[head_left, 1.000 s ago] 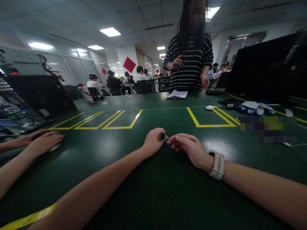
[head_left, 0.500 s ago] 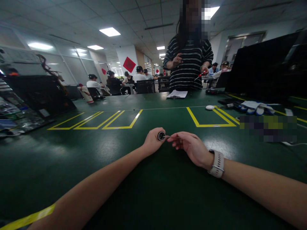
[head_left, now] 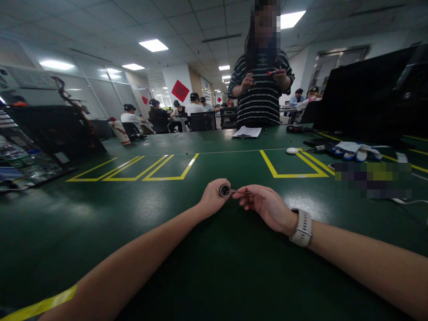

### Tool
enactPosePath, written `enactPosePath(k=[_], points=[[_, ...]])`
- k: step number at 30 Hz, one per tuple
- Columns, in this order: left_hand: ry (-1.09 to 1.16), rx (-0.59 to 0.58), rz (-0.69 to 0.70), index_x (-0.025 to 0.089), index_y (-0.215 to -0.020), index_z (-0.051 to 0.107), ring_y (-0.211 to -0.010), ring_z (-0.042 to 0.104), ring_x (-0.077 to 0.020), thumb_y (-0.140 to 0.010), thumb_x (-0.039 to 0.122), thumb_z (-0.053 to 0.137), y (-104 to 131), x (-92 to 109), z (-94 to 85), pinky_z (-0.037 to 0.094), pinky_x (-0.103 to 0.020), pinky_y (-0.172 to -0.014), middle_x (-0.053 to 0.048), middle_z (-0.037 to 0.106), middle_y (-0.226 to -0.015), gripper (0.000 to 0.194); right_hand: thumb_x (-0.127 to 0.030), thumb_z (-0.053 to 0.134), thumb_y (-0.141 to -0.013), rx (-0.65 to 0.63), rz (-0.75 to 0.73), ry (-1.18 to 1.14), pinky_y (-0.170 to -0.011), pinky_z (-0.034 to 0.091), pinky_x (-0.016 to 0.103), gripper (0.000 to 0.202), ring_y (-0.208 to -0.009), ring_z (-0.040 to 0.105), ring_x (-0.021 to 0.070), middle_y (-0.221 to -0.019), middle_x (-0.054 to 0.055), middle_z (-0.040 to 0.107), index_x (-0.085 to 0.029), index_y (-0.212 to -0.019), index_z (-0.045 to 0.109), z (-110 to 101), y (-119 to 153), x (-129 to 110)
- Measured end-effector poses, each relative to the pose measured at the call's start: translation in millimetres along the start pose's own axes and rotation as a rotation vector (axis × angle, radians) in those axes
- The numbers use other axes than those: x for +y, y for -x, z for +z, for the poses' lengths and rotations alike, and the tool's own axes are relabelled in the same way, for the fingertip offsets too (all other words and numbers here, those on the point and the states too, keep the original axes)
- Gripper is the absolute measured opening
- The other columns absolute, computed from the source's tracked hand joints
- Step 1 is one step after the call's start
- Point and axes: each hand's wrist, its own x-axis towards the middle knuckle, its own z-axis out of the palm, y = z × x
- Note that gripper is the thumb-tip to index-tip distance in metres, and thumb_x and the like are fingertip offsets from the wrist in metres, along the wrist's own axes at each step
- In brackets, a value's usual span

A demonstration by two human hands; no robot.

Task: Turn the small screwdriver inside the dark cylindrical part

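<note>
My left hand (head_left: 213, 196) rests on the green table (head_left: 200, 249) and is closed around a small round black part with a metal ring face (head_left: 224, 191). My right hand (head_left: 264, 204), with a white watch on the wrist, pinches a thin metal pin (head_left: 241, 192) whose tip meets the face of the round part. Both hands sit close together near the table's middle.
A person in a striped top (head_left: 262, 89) stands across the table holding a red-handled tool. Papers (head_left: 247, 131), a white puck (head_left: 292, 150) and blue-white gloves (head_left: 356, 150) lie far right. Black cases stand left (head_left: 56, 129) and right (head_left: 368, 93). Yellow tape boxes mark the table.
A neighbour's two hands at the left edge have left the view. The standing person raised the red-handled tool from the table to chest height. My hands barely moved.
</note>
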Motion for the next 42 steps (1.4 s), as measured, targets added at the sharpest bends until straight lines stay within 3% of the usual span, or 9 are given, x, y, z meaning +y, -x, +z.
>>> enactPosePath(k=[8, 13, 17, 24, 33, 42], points=[[0.22, -0.102, -0.017, 0.014, -0.065, 0.05, -0.055, 0.042, -0.0076, -0.068, 0.025, 0.061, -1.2, -1.8, 1.0, 0.033, -0.021, -0.053, 0.004, 0.047, -0.06, 0.016, -0.03, 0.05, -0.079, -0.01, 0.021, -0.025, -0.066, 0.039, 0.031, 0.022, -0.072, 0.056, 0.0154, -0.092, 0.008, 0.068, -0.016, -0.084, 0.067, -0.1, -1.1, 0.8], [0.085, -0.032, -0.041, 0.015, -0.061, 0.048, -0.054, 0.04, -0.0079, -0.069, 0.025, 0.059, -1.4, -3.7, 3.3, 0.032, -0.021, -0.053, 0.005, 0.044, -0.058, 0.017, -0.03, 0.052, -0.078, 0.061, -0.061, 0.046, -0.064, 0.038, 0.031, 0.021, -0.07, 0.055, 0.0153, -0.085, 0.008, 0.068, -0.016, -0.079, 0.068, 2.6, 0.2, 3.3], [-0.015, -0.032, -0.041, 0.015, -0.06, 0.047, -0.055, 0.041, -0.0085, -0.071, 0.026, 0.057, -0.9, -4.7, 3.3, 0.031, -0.022, -0.054, 0.005, 0.044, -0.058, 0.018, -0.032, 0.053, -0.078, 0.045, -0.055, 0.087, -0.063, 0.038, 0.031, 0.022, -0.07, 0.055, 0.0153, -0.088, 0.008, 0.068, -0.016, -0.081, 0.068, 3.0, 1.3, 3.1], [0.019, -0.063, -0.009, 0.015, -0.061, 0.048, -0.056, 0.042, -0.0088, -0.07, 0.024, 0.057, -0.3, -1.6, 1.1, 0.032, -0.022, -0.054, 0.004, 0.045, -0.059, 0.016, -0.031, 0.052, -0.078, 0.052, 0.0, 0.033, -0.064, 0.038, 0.03, 0.023, -0.071, 0.056, 0.0153, -0.087, 0.008, 0.068, -0.016, -0.083, 0.068, 1.1, 0.4, -0.2], [-0.053, -0.064, -0.018, 0.016, -0.062, 0.048, -0.06, 0.045, -0.0105, -0.072, 0.024, 0.056, 0.7, -2.8, 0.7, 0.035, -0.024, -0.057, 0.003, 0.048, -0.062, 0.015, -0.031, 0.054, -0.077, 0.079, -0.077, 0.156, -0.064, 0.038, 0.031, 0.02, -0.073, 0.055, 0.0162, -0.087, 0.007, 0.068, -0.017, -0.078, 0.069, 7.2, 5.5, -0.2], [-0.076, -0.051, -0.017, 0.015, -0.06, 0.048, -0.057, 0.044, -0.0099, -0.072, 0.024, 0.056, -1.4, -3.6, 2.3, 0.032, -0.023, -0.055, 0.003, 0.047, -0.06, 0.017, -0.029, 0.051, -0.079, 0.053, -0.005, 0.024, -0.065, 0.038, 0.03, 0.022, -0.073, 0.056, 0.0154, -0.087, 0.008, 0.068, -0.015, -0.082, 0.068, -0.4, -0.7, 2.1]])
